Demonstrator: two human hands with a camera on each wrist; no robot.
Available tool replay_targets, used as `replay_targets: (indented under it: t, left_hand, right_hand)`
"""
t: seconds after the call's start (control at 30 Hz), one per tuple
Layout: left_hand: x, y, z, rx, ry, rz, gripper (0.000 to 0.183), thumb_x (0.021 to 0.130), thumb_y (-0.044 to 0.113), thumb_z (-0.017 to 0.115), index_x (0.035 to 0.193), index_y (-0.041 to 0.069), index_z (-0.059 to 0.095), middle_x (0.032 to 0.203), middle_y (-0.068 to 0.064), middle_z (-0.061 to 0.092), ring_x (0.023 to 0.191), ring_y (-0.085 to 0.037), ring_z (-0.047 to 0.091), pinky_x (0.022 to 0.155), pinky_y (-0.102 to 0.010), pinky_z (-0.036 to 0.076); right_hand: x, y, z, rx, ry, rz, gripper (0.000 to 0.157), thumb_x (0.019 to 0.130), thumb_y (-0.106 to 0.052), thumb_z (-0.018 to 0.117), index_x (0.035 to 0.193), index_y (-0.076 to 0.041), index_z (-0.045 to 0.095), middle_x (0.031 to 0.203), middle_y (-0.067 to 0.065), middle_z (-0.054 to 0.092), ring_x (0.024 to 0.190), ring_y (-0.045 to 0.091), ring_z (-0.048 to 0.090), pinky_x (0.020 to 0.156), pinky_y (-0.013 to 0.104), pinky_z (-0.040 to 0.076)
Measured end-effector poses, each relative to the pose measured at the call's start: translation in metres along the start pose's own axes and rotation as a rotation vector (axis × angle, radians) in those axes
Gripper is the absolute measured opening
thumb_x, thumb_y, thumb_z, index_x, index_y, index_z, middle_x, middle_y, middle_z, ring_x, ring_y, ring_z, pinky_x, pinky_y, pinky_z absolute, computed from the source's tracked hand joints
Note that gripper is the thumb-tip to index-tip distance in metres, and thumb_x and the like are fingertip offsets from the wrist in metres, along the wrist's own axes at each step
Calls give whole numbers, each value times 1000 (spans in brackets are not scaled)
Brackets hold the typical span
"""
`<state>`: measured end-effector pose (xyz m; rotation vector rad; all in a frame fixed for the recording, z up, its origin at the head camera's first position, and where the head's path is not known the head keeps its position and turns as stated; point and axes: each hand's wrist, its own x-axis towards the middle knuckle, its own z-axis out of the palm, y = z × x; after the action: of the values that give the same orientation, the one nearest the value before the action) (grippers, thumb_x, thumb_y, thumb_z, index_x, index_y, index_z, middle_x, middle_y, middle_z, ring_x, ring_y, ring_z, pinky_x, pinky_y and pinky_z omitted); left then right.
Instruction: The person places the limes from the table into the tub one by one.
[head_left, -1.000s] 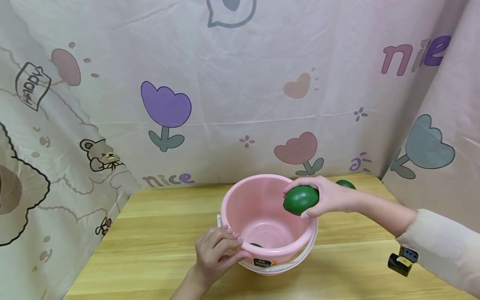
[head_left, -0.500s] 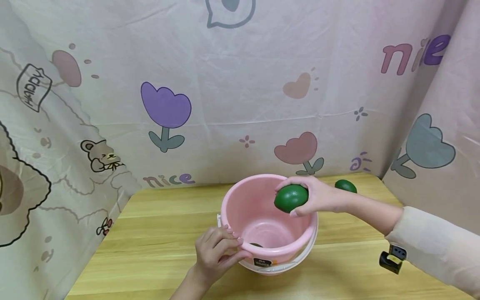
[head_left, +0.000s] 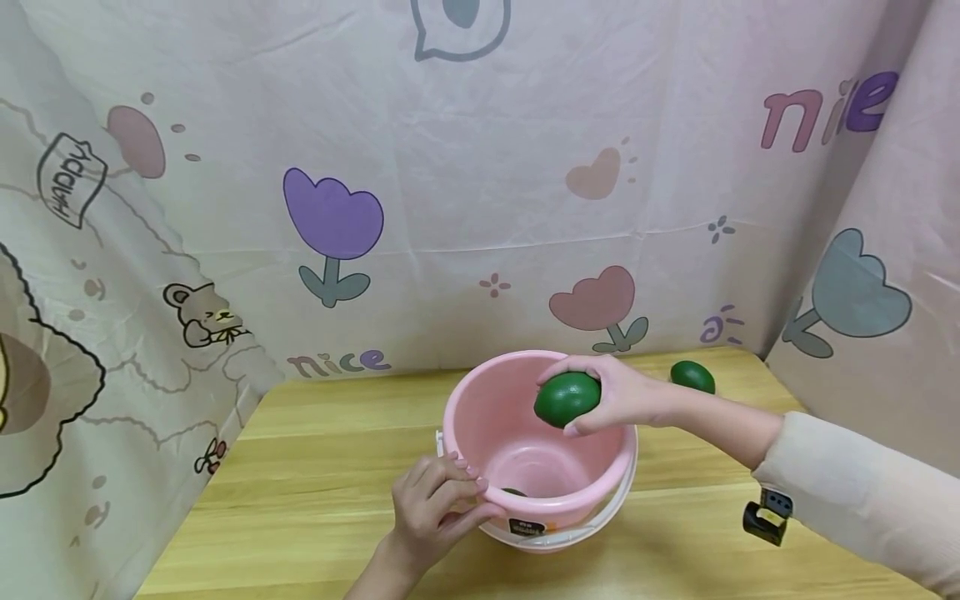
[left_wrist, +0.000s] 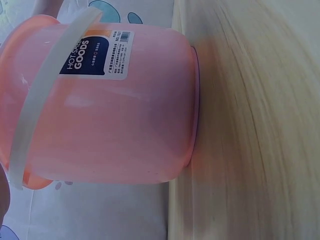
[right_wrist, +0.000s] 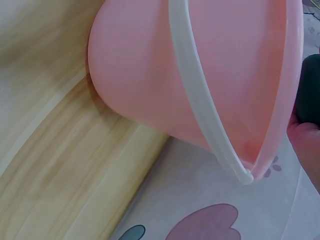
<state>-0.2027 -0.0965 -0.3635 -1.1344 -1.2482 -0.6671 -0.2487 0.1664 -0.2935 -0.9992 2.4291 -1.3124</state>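
Note:
In the head view a pink bucket (head_left: 483,417) stands upright on the table. My left hand (head_left: 431,508) grips its near-left rim, fingers over the edge and thumb outside. My right hand (head_left: 618,396) holds a dark green avocado (head_left: 567,399) over the bucket's mouth, fingers on top and thumb below. A dark sliver of something (head_left: 513,492) shows inside, mostly hidden by the near rim. In the right wrist view, part of the held avocado (right_wrist: 309,92) appears at the right edge, just beyond the rim.
Another green avocado (head_left: 692,377) lies on the wooden table (head_left: 330,467) behind my right forearm. The bucket's white handle (head_left: 600,521) hangs down on the near side. A printed cloth (head_left: 450,208) encloses the table's back and sides.
My right hand has moved left with the avocado, from the bucket's right rim to further over its opening. More of the avocado on the table shows. My left hand stays on the rim.

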Motion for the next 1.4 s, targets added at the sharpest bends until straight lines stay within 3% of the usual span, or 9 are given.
replay_targets:
  t: [0.4,0.57,0.73,0.83,1.0,1.4]
  left_hand:
    - [2,0,-1,1,-9,7,34,74,36,72,61,6,63,61,-2,58,59,-14,53,59,-21,52]
    - [1,0,-1,1,-9,2,34,74,36,72,62,5,64,61,-2,58,60,-14,54,59,-21,52]
    - [-1,-1,-1,-2,-7,5,33,73,36,73,62,6,64,62,-2,58,59,-13,53,60,-21,52]
    - [-2,-1,0,-1,-4,9,33,72,36,73,62,6,64,62,-2,58,59,-13,53,61,-21,53]
    - [-1,-2,0,-1,-1,8,34,73,36,72,61,5,63,62,-3,59,59,-14,53,60,-21,53]
    - [1,-1,0,-8,-7,0,34,73,35,72,62,5,63,62,-3,58,59,-14,52,59,-21,52]
  right_hand:
    - [9,3,6,31,-4,-17,55,68,-18,78,118,-19,55,103,4,63,87,20,61,75,32,55]
    - [10,4,7,37,-13,7,62,66,-20,80,122,-16,53,109,4,62,90,19,61,77,30,55]
    - [12,5,6,183,-24,-74,69,68,-10,78,128,0,45,128,14,52,113,26,53,98,31,46]
    - [13,5,4,279,-27,-138,68,70,-3,76,128,6,41,130,21,48,121,29,47,105,32,38]
    - [13,4,1,287,-9,-153,66,71,-5,75,128,6,42,128,20,50,119,23,50,103,26,39]
    - [12,3,0,273,15,-130,66,71,-6,75,127,4,43,128,19,51,121,32,46,105,31,38]
